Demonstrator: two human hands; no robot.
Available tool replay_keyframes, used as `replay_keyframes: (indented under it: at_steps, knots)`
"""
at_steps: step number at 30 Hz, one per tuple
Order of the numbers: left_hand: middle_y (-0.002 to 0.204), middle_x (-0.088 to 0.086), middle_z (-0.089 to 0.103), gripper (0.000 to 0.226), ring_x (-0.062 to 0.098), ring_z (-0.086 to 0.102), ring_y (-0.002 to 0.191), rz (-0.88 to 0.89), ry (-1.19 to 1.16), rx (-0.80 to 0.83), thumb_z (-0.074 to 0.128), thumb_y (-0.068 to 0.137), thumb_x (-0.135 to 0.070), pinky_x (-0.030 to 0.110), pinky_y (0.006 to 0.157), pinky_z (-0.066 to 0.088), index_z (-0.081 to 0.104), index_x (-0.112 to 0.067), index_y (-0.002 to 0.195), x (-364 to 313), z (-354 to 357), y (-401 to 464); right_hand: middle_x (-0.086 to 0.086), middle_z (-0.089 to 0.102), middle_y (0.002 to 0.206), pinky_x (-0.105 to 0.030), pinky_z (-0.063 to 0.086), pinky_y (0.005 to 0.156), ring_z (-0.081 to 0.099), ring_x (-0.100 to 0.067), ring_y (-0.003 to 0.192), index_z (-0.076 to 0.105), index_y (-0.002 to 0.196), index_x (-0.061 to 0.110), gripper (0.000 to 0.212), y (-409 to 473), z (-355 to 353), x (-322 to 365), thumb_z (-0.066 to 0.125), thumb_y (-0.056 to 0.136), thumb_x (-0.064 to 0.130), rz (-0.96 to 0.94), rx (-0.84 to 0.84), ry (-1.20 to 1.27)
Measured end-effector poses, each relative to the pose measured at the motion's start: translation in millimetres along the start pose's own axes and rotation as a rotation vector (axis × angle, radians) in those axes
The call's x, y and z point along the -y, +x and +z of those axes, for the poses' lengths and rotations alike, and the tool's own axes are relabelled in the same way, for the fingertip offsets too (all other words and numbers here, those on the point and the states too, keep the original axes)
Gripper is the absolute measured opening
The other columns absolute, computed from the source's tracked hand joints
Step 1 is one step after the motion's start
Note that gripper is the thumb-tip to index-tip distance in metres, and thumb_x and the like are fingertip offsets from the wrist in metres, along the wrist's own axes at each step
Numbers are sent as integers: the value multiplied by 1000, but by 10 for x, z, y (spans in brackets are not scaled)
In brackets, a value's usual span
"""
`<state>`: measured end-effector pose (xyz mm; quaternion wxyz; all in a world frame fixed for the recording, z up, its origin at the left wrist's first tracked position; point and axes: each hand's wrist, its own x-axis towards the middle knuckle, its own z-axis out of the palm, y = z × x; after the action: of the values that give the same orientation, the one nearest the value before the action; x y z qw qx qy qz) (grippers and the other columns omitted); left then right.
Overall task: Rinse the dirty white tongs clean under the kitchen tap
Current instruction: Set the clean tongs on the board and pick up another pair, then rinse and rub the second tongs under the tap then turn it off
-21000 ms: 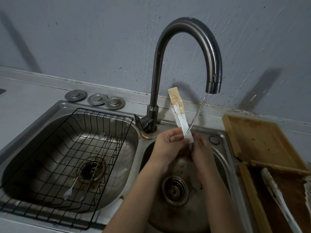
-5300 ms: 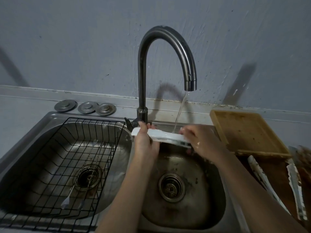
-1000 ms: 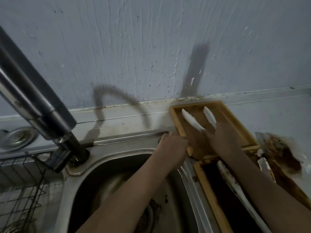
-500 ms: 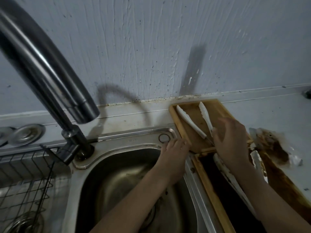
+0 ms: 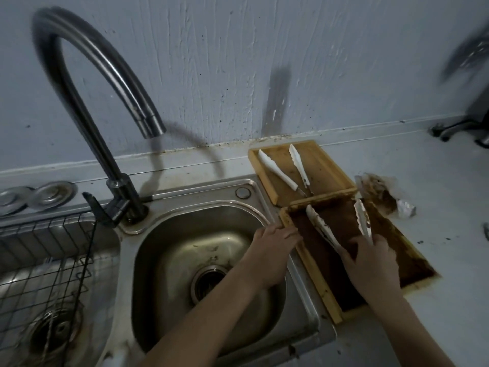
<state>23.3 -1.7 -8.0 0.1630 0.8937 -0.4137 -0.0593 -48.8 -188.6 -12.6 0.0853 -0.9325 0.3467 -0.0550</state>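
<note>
In the near tray, my right hand is closing on the dirty tongs, tips fanning away toward the wall; left hand resting loose-fingered on the tray edge.

Two pairs of white tongs, clean and soiled; two wooden trays; two sink basins; one tap; two hands.

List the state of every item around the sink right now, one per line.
Tap: off, no water running.
Clean tongs: lying spread apart in the far wooden tray.
Dirty tongs: stained brown, in the near tray.
Right hand: on the dirty tongs' joined end; grip unclear.
Left hand: fingers resting on the near tray's corner.
Right basin: empty, drain uncovered.
</note>
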Motion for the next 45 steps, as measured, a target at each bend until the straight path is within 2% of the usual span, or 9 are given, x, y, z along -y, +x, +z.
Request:
replay_keyframes:
  at_steps: [5,10,16,21,25,28,33,38,45]
  knots:
    - [159,-1,20,74,28,15,145,-59,19,115,46,84,1,46,115,19,21,-22,150,-70,-69,-5,-14,53,111,-32,47,78,54,-27,96,58,95,17,27,-31,32,-15,53,88,43,-58,35,-27]
    - [157,3,26,76,27,18,145,-72,34,169,49,85,-1,47,115,18,17,-22,151,-102,-162,-47,-14,55,105,-31,45,74,50,-22,87,58,93,13,20,-121,-57,64,55,89,33,-87,-52,39]
    - [127,5,61,45,25,55,119,-117,38,-143,44,92,-12,41,103,37,42,-22,136,17,-562,-171,-9,50,101,-27,38,71,46,-17,90,48,86,19,12,-230,-343,397,58,88,26,-291,-177,345]
    - [112,1,66,30,20,62,101,-294,-121,-491,40,97,-24,37,88,49,55,-21,123,336,-848,-515,1,57,86,-18,38,59,55,-9,75,54,89,16,16,-325,-425,991,52,91,32,-369,96,635]
    - [107,8,59,28,22,56,99,-429,-123,-919,54,89,-8,41,88,50,59,-11,116,729,-877,-921,3,58,84,-24,46,62,54,-7,73,59,90,16,22,-562,-367,1407,52,91,37,-316,436,833]
    - [113,16,47,35,27,46,108,-593,-83,-1140,61,81,0,43,91,49,54,-5,115,1041,-905,-1165,-3,59,75,-27,39,58,52,-15,66,62,84,15,25,-704,-241,1667,54,91,37,-212,636,919]
    - [134,14,44,51,26,43,122,-903,-329,-1014,62,87,-13,30,99,34,43,-7,133,1439,-1060,-1312,-8,60,75,-34,49,61,56,-22,66,60,75,15,25,-799,-8,2043,56,91,33,-133,878,1018]
    - [86,6,63,21,19,57,73,-923,-387,-1003,50,95,-26,27,64,40,57,-7,100,1634,-1135,-1299,-7,59,88,-26,52,55,57,-20,75,60,84,12,23,-781,34,2251,52,93,31,-85,942,1041]
    - [64,-1,52,15,9,46,53,-912,-319,-1042,44,97,-19,16,47,34,52,-9,90,1706,-1064,-1305,-9,55,90,-26,52,53,54,-20,77,61,85,12,23,-755,68,2314,52,93,31,-59,958,1048]
